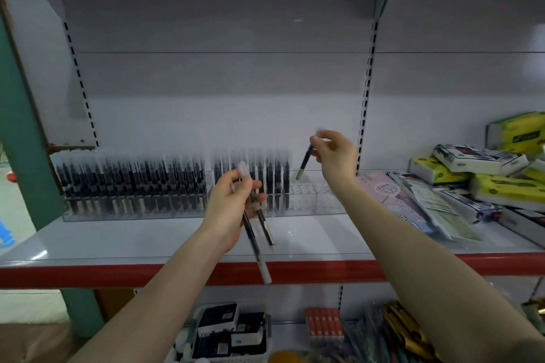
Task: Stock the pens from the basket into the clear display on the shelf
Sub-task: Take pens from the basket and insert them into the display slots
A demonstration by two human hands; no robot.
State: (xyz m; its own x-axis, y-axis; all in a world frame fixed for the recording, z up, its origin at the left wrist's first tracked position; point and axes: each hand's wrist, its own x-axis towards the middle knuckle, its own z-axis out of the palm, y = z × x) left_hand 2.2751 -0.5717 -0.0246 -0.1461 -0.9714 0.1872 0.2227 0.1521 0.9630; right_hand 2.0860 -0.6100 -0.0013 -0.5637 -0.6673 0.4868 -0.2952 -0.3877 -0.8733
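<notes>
Shelf point(147, 240): white board with a red front edge, running left to right.

Clear display point(318, 200): long transparent rack along the far side of the shelf. Its left and middle sections are packed with upright dark pens point(132, 183); the right section shows open slots.

Right hand point(336, 153): raised above the open slots, fingers curled, fingertips and thumb pinching the top end of a single pen point(304, 163). The pen hangs below the fingers, tilted, tip pointing down and left, just above the display and apart from it.

Left hand point(233, 203): in front of the display's middle section, fingers and thumb wrapped around two spare pens point(259, 233). Their clear caps stick up past the thumb; the barrels slant down and right beyond the palm, the longer one reaching across the red edge.

Basket point(203, 342): white, perforated, on the lower level near the left forearm, holding dark and white boxes.

Packets point(413, 203) and tissue packs point(501, 186): piled on the right of the shelf.
</notes>
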